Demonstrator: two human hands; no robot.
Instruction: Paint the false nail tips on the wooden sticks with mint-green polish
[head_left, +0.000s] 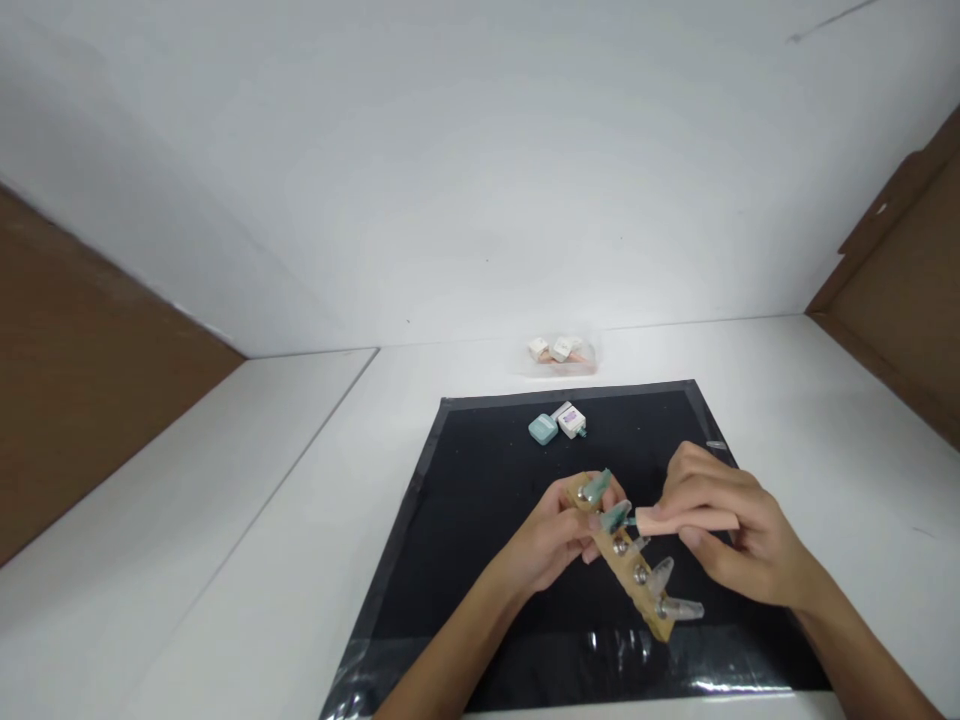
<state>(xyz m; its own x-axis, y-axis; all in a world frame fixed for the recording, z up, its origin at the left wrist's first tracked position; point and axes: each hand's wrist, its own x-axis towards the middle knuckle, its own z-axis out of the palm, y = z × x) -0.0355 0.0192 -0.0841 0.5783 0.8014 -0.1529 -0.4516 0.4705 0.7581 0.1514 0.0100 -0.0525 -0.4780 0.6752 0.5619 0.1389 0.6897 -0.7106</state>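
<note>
My left hand [546, 535] is closed around the upper end of a yellowish wooden nail tip holder [626, 572], which slants across the mat. Metal studs on the holder carry several false nail tips. The top nail tip [598, 487] is green, and so is the second nail tip [616, 516]. Lower down, a clear nail tip [661, 577] and another clear nail tip [682, 609] stick out to the right. My right hand [742, 525] grips a nail polish brush by its peach handle [712, 519]. Its dark green bristles touch, or nearly touch, the second nail tip.
A black mat [480, 470] lies on the white table. Beyond my hands rest a teal square bottle [544, 429] and a white square piece [572, 420]. Behind the mat stands a clear plastic box [562, 369] with white-and-peach items. Brown panels flank both sides.
</note>
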